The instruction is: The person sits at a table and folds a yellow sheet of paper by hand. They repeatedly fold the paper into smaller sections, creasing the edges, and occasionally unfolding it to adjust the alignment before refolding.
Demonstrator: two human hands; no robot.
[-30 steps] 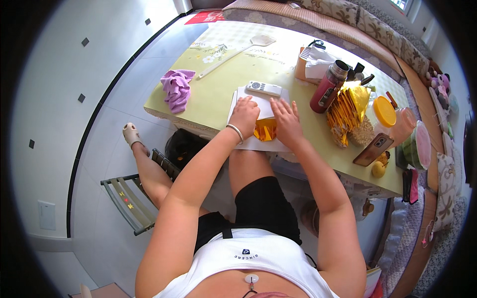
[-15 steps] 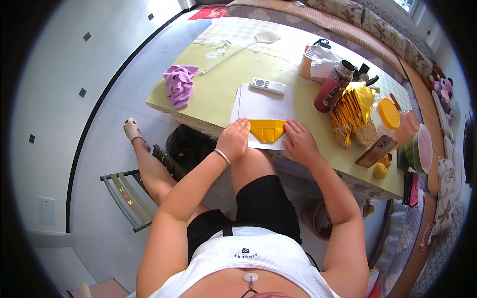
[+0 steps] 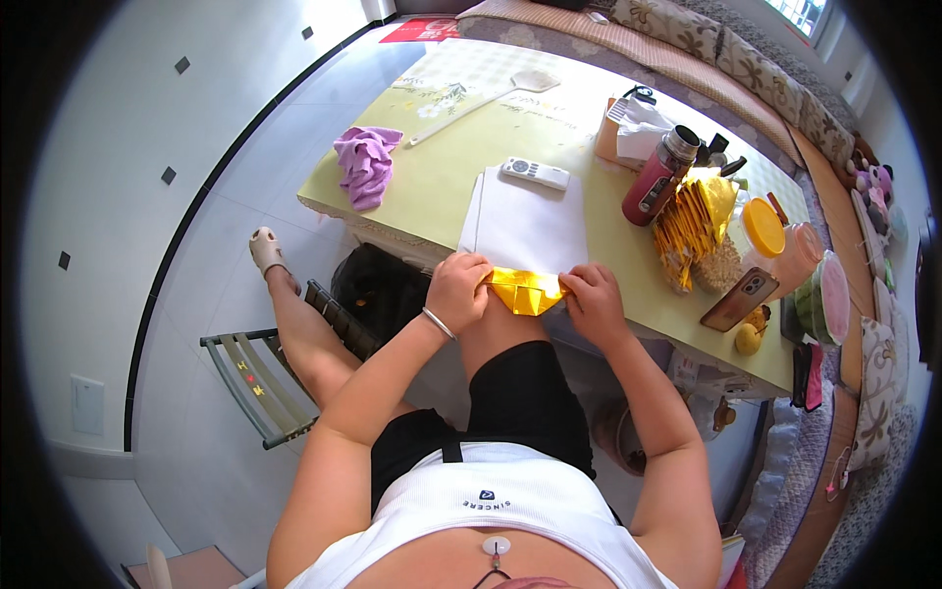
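Observation:
A folded piece of shiny gold paper (image 3: 527, 292) hangs between my two hands, just off the table's near edge and above my thigh. My left hand (image 3: 458, 292), with a bangle at the wrist, pinches its left end. The right end is pinched in my right hand (image 3: 594, 300). Creases and a centre flap show on the gold paper. Beyond it lie white paper sheets (image 3: 530, 221) on the table, with a white remote control (image 3: 536, 173) resting on their far edge.
On the table's right stand a dark red flask (image 3: 655, 182), a stack of folded gold papers (image 3: 687, 234), a yellow-lidded jar (image 3: 763, 228), a tissue box (image 3: 610, 133) and a phone (image 3: 741, 297). A purple cloth (image 3: 367, 167) and a fly swatter (image 3: 481, 106) lie left. A folding stool (image 3: 257, 385) stands on the floor.
The gold paper has come off the white sheets toward me and over the table's edge. My hands, flat at its ends before, now pinch it.

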